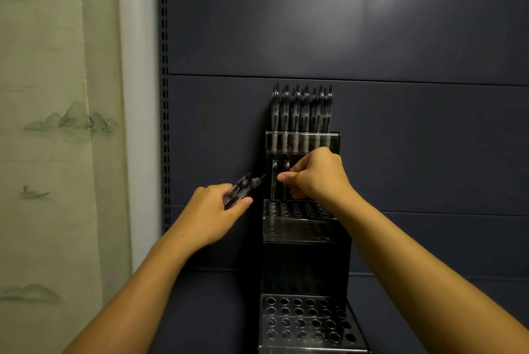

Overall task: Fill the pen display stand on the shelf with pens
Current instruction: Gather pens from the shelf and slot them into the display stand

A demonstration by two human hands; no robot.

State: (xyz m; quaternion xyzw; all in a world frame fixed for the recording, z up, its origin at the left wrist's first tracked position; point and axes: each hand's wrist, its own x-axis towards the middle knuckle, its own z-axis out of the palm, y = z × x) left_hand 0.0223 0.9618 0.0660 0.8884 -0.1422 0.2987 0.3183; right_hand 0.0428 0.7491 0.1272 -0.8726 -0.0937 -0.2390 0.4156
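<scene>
Our left hand (213, 206) is gripping a bundle of slim clear-plastic pens (242, 189); our right hand (315, 174) is pinching 1 upright pen (274, 181) in the tiered clear acrylic stand (300, 227).

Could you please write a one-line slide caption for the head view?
Right hand sets a pen in the stand's middle tier while the left hand holds spare pens.

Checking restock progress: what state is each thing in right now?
top tier: full of upright pens
middle tier: two pens standing at left, other holes empty
bottom tier: empty holes
left hand: grips a pen bundle
right hand: curled at the middle-tier pens
</scene>
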